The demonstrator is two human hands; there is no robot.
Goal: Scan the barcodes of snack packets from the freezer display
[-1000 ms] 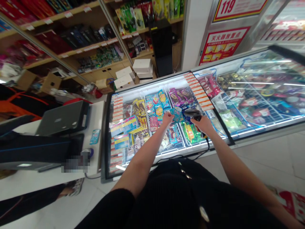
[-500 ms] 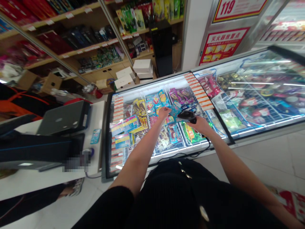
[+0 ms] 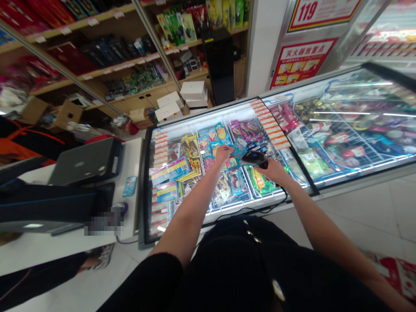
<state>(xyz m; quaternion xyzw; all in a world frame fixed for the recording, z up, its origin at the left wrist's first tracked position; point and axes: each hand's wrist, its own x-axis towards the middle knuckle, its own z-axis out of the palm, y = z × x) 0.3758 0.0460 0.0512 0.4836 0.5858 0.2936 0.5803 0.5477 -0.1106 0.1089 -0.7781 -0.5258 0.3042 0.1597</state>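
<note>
Over the open left half of a chest freezer my left hand pinches a small teal ice-cream packet and holds it up above the baskets. My right hand grips a black barcode scanner whose head points at the packet from a few centimetres to its right. A black cord runs from the scanner down over the freezer's front edge. Below both hands lie several colourful wrapped ice creams in wire baskets.
The freezer's right half is under glass. To the left, a white counter carries a closed laptop, a dark monitor and a blue phone. Shelves of goods and white boxes stand behind. A person's leg shows lower left.
Both hands rose and moved slightly away from me over the freezer, bringing packet and scanner closer together; in the last half second they have held nearly still.
</note>
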